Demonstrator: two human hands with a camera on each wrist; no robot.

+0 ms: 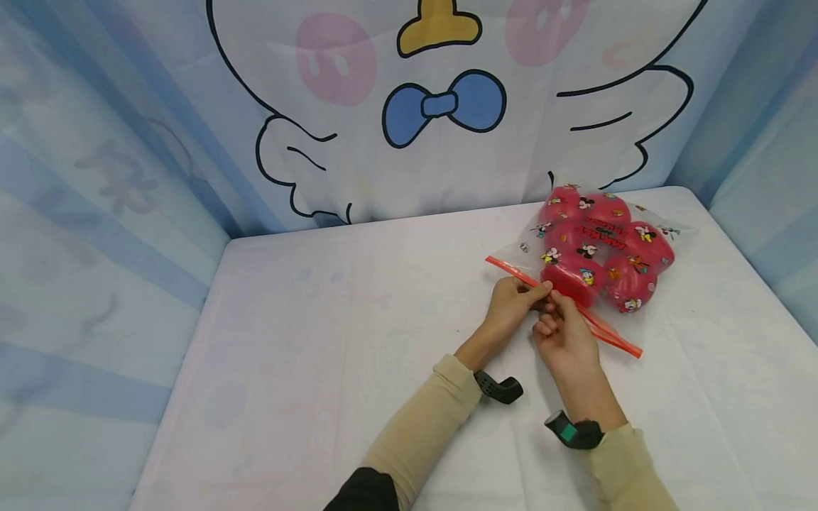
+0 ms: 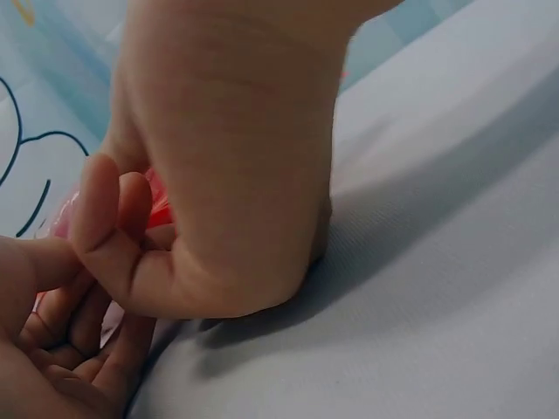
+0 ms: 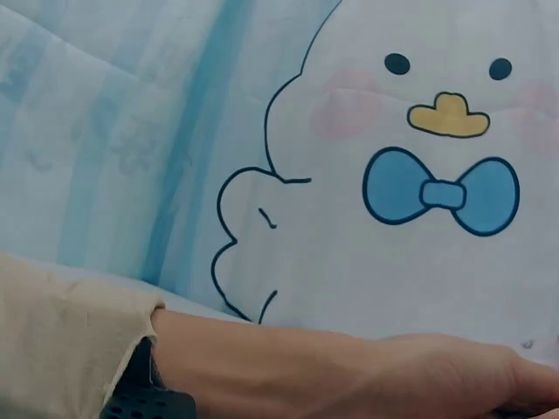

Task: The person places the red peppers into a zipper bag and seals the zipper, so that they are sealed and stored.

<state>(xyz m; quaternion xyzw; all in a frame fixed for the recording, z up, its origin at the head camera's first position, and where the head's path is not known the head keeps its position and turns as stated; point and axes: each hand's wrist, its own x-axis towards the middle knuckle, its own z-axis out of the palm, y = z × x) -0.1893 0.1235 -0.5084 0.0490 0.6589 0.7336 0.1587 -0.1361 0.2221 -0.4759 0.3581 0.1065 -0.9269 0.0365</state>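
Note:
A clear zip bag (image 1: 520,245) with printed cartoon figures lies at the table's far right, puffed out by several rounded red things (image 1: 584,238). Along its near edge runs a red-orange zip strip (image 1: 620,342), slanting down to the right. My left hand (image 1: 511,305) pinches this strip near its middle between thumb and fingers. Right beside it, my right hand (image 1: 565,330) pinches the same strip, fingertips close to the left ones. In the left wrist view the right hand (image 2: 236,175) covers most of the bag. The right wrist view shows the left forearm (image 3: 288,358), its fingers cut off.
A white cloth covers the table (image 1: 358,341). Behind it hangs a backdrop (image 1: 358,170) with a cartoon bird and a blue bow tie, and blue-white curtains (image 1: 96,248) stand at the sides. Both wrists carry a black camera mount (image 1: 501,388).

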